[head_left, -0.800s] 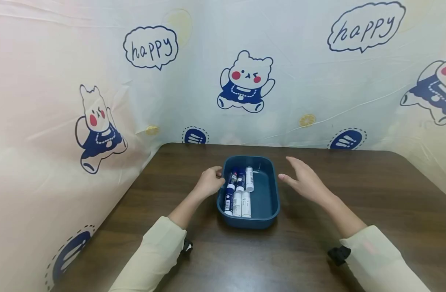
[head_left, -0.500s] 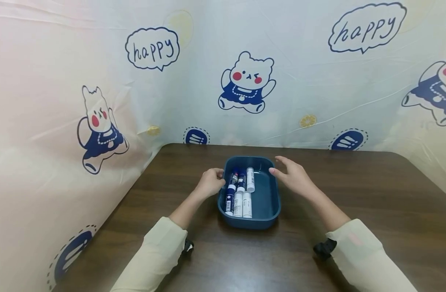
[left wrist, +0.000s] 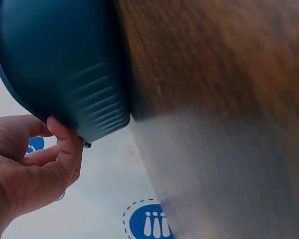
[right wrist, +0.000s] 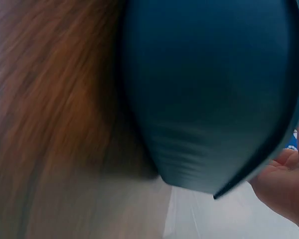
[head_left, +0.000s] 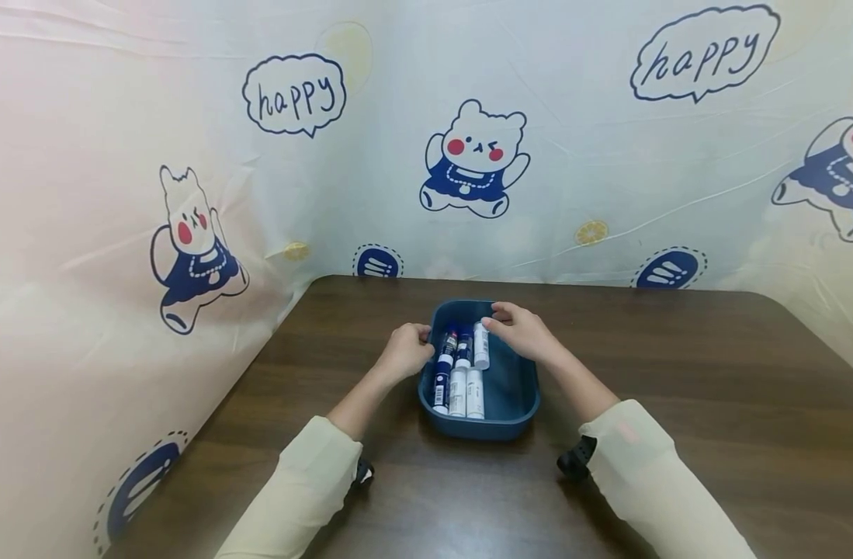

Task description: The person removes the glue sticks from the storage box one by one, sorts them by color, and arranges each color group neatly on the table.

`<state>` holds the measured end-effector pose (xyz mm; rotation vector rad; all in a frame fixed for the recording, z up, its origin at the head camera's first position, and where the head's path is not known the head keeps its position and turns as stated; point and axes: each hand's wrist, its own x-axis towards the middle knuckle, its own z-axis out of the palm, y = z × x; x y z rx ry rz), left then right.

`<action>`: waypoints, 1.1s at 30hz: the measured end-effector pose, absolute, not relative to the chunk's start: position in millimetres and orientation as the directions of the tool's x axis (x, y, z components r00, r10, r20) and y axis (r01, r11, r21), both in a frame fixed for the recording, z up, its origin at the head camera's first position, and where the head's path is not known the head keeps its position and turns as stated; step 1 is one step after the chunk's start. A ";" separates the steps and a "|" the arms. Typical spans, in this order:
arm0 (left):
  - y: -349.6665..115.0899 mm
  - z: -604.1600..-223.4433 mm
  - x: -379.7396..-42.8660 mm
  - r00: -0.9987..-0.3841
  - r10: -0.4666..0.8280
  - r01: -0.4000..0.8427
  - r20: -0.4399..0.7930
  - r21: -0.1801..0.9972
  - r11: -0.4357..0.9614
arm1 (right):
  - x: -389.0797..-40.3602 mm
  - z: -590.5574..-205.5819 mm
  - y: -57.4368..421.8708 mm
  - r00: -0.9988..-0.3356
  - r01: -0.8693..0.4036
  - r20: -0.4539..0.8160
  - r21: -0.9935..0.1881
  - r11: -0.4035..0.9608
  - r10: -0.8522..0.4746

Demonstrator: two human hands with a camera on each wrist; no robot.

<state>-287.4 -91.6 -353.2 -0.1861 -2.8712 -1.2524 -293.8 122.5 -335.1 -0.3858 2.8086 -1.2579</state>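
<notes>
A dark teal plastic bin [head_left: 513, 427] stands on the table with several short marker-like tubes along its left half. Some are white [head_left: 475, 394], others dark blue with printed labels [head_left: 442, 384]. My left hand [head_left: 407, 351] holds the bin's left edge; in the left wrist view its fingers are bent at the rim. The right hand [head_left: 524, 334] reaches over the bin's right side, thumb and fingers apart. Its thumb tip is right at the top of the far white tube [head_left: 481, 349]. In the right wrist view the bin's outer wall hides most of that hand.
The brown wooden table [head_left: 677, 388] extends around the bin. Behind and to the left hangs a pale curtain [head_left: 573, 140] printed with cartoon animals. Each wrist wears a black strap [head_left: 577, 458] beside a light sleeve.
My right hand has moved left from beside the bin to over its inside, close to the far white tube. The left hand stays at the left rim.
</notes>
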 end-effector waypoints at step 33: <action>-93.1 -352.8 -287.5 -0.987 0.141 0.147 0.070 0.727 0.670 | -317.7 -362.1 95.3 -0.975 -0.061 -0.127 -0.638 0.767 -0.184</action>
